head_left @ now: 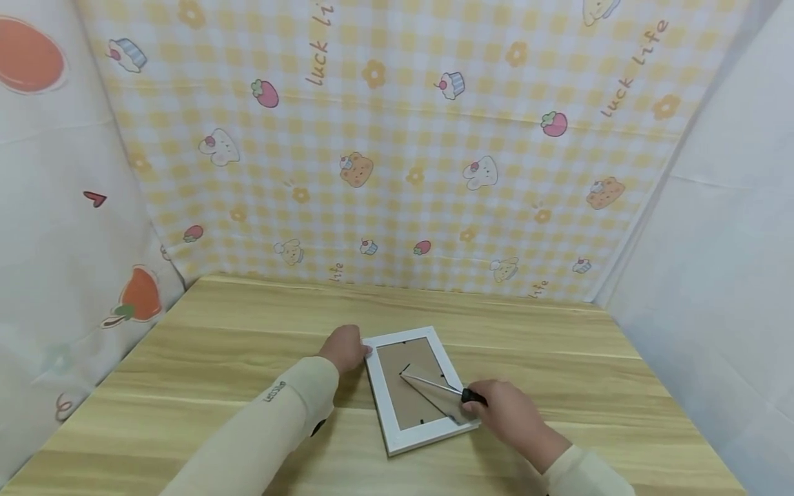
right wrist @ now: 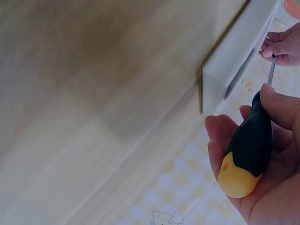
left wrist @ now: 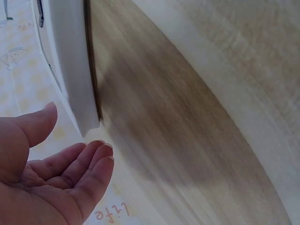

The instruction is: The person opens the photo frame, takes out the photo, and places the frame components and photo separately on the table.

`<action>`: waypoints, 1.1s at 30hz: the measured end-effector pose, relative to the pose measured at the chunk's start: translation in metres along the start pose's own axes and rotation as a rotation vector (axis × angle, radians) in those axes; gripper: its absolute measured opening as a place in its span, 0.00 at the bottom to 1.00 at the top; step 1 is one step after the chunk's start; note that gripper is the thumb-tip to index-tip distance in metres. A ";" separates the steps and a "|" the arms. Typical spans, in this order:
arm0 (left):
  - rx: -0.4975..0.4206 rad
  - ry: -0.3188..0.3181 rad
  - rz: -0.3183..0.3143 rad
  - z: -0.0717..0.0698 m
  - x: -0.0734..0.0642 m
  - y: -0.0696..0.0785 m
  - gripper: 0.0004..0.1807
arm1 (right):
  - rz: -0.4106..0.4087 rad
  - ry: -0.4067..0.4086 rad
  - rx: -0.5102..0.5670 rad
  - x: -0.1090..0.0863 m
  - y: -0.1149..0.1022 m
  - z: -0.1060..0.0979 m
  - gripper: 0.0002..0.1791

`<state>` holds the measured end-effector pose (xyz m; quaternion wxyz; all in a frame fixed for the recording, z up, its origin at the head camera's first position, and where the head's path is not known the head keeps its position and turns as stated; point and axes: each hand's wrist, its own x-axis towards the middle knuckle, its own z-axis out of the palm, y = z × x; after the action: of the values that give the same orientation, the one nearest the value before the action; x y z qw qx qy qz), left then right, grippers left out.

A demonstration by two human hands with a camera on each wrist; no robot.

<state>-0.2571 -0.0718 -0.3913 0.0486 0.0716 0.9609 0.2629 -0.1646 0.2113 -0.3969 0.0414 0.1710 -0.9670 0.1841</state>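
The head view shows my two hands well apart, one on each side of a white frame (head_left: 384, 399) that lies flat on the wooden table (head_left: 260, 324), brown back board (head_left: 406, 406) facing up. Small black tabs (head_left: 422, 421) sit along the edges of the board. The frame is a bit turned, with one short side nearer to me.

My right hand (head_left: 511, 417) is wrapped around a screwdriver (head_left: 444, 387). Its handle (right wrist: 253, 138) is black with a yellow end, and my thumb lies along the top of it. The long silver stick slants over the board, and its tip is near the middle. I cannot tell if the tip touches the board.

My left hand (head_left: 344, 348) is at the far left corner of the frame. The left wrist view shows its thumb and bent fingers apart, with the corner right beside them. I cannot tell if they touch it.

My sleeves (head_left: 248, 437) are a pale cream color, and the left one has dark letters. Behind the table hangs a yellow checked cloth (head_left: 397, 131) with strawberries and cupcakes. On the left is a white cloth (head_left: 43, 241) with orange fruit and a little red heart.
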 end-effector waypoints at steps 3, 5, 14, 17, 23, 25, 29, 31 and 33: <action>-0.010 -0.008 -0.024 0.001 0.002 -0.001 0.15 | 0.000 0.001 0.008 -0.002 0.000 0.004 0.06; -0.015 -0.011 -0.031 0.003 0.003 -0.002 0.16 | -0.010 0.010 0.017 -0.003 0.001 0.006 0.07; -0.027 -0.018 -0.015 0.006 0.008 -0.004 0.19 | -0.024 0.048 -0.001 -0.014 0.002 0.015 0.07; -0.015 -0.018 0.001 0.008 0.010 -0.006 0.18 | -0.012 0.066 0.000 -0.015 0.002 0.017 0.06; -0.028 -0.014 0.017 0.010 0.010 -0.009 0.19 | 0.006 0.096 -0.038 -0.016 -0.001 0.018 0.06; -0.020 -0.007 0.023 0.009 0.009 -0.009 0.20 | 0.014 0.097 -0.046 -0.016 -0.002 0.018 0.05; -0.015 -0.010 0.013 0.007 0.007 -0.008 0.21 | 0.013 0.093 -0.032 -0.015 -0.002 0.014 0.05; -0.024 -0.021 -0.003 0.006 0.006 -0.008 0.20 | 0.016 0.087 -0.025 -0.014 -0.001 0.012 0.04; -0.023 -0.029 -0.017 0.005 0.006 -0.008 0.17 | 0.025 0.085 -0.030 -0.013 0.000 0.011 0.04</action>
<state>-0.2633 -0.0752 -0.4005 0.0655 0.0667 0.9577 0.2723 -0.1527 0.2117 -0.4087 0.0826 0.1502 -0.9692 0.1770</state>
